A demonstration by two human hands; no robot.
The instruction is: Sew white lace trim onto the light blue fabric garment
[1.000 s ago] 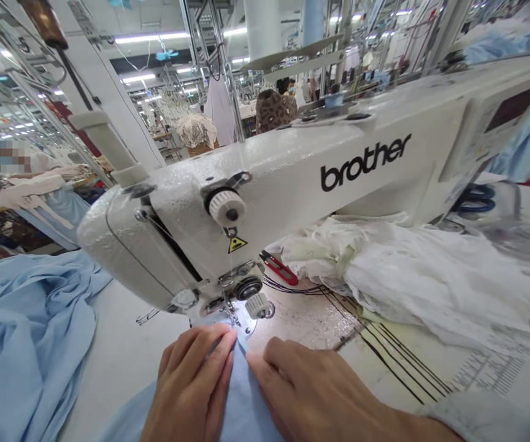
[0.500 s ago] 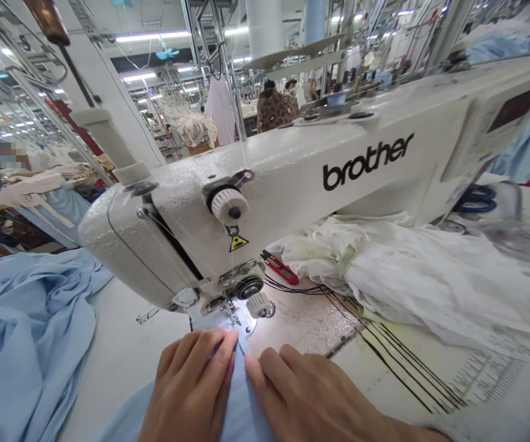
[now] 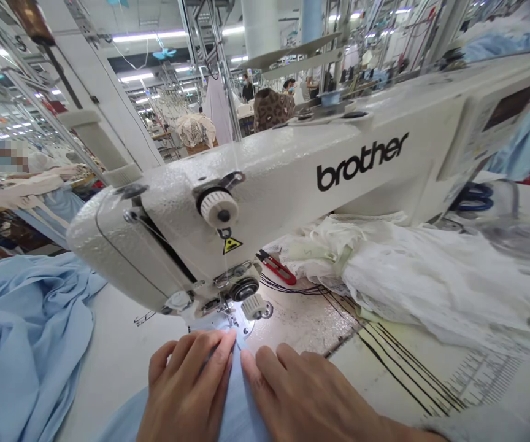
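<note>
A white sewing machine [image 3: 269, 178] slants across the frame from the left of centre to the upper right, "brother" in black along its arm. Below it spreads a pale table [image 3: 113, 334]. White lacy cloth [image 3: 421, 276] lies heaped at the right, and a rumpled blue pile [image 3: 26, 344] fills the lower left.

At the bottom centre, the right hand [image 3: 302, 393] rests with its fingers bent and close together, the foremost fingertip at the edge of a blue cloth [image 3: 241, 402] — whether it pinches the edge, I cannot tell. The left hand [image 3: 189, 380] lies on the same cloth, fingers side by side and fingertips near the machine's foot (any grip underneath is hidden). That cloth runs between the hands, from the bottom edge up to the small lit plate [image 3: 247, 329] under the machine.

Red snips [image 3: 276, 267] lie just beside the white heap — near the centre of the frame.
</note>
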